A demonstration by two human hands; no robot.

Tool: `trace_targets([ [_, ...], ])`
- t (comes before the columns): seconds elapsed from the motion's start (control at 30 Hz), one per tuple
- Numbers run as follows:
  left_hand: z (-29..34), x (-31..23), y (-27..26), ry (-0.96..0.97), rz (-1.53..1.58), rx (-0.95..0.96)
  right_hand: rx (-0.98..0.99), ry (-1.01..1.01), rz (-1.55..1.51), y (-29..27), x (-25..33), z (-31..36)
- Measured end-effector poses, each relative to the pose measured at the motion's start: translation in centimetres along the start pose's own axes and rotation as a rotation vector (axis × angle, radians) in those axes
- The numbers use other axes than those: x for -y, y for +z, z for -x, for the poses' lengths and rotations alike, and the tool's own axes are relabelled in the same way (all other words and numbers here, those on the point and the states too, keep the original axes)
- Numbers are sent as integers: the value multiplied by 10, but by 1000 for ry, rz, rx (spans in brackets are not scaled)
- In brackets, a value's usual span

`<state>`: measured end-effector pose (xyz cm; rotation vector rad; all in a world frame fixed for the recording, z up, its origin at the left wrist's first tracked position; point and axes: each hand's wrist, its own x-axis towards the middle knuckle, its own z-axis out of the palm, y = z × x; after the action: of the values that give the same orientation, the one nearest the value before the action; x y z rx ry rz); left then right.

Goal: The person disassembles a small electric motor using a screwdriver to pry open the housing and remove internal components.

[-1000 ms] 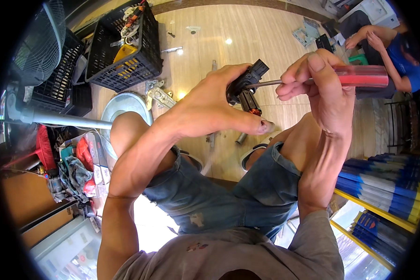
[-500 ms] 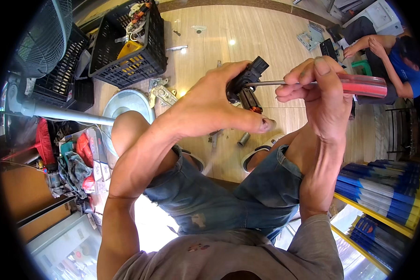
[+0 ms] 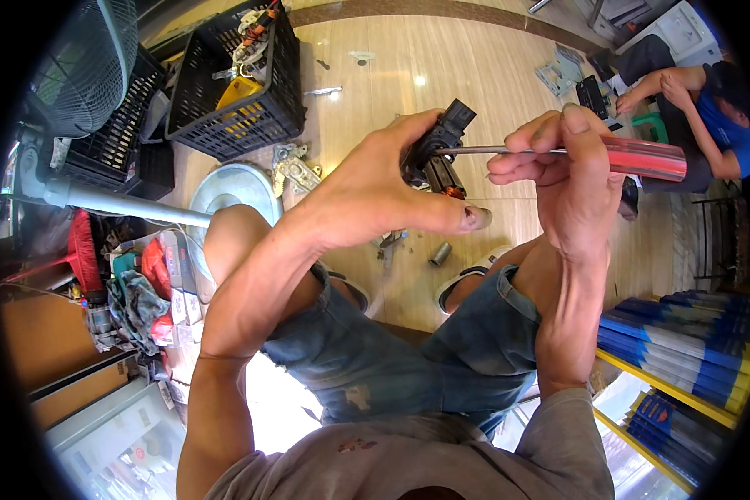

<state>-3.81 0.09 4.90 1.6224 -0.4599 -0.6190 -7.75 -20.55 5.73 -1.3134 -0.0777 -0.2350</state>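
Note:
My left hand [image 3: 375,196] is wrapped round a black motor-like part [image 3: 447,137] with a dark metal core and copper-coloured windings at its lower end; palm and fingers hide much of it. In my right hand [image 3: 579,179] is a screwdriver [image 3: 646,158] with a red, translucent handle. Its shaft lies level between thumb and fingers, pointing left. The tip meets the black part beside my left fingers, though the exact contact spot is too small to make out. Below the part, a small metal cylinder [image 3: 440,253] lies on the floor between my feet.
A black plastic crate [image 3: 233,117] of parts stands at the upper left, near a fan [image 3: 83,67]. A round light-blue lid or basin [image 3: 233,196] is by my left knee, with metal pieces [image 3: 296,171] alongside. Another person [image 3: 717,125] sits at the upper right. Boxes [image 3: 683,342] fill a yellow-edged shelf.
The screwdriver and right hand have shifted very slightly left, with the tip still at the black part. The view has moved a little; both holds look the same.

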Motion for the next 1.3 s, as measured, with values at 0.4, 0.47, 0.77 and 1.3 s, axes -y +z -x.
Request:
trace_targets([
  [0.4,-1,-4,-2,103,33,-45,-25,-59,-78,3,-8,3],
  [0.47,0,-4,-3,94,41,-39,-26,-66,-79,3,-8,3],
  [0.77,-7,16,0,204,-197,-72,-5,-102,19,2,4,7],
  [1.3,-9,7,14,327,-302,59,83,-13,201,-6,4,1],
])
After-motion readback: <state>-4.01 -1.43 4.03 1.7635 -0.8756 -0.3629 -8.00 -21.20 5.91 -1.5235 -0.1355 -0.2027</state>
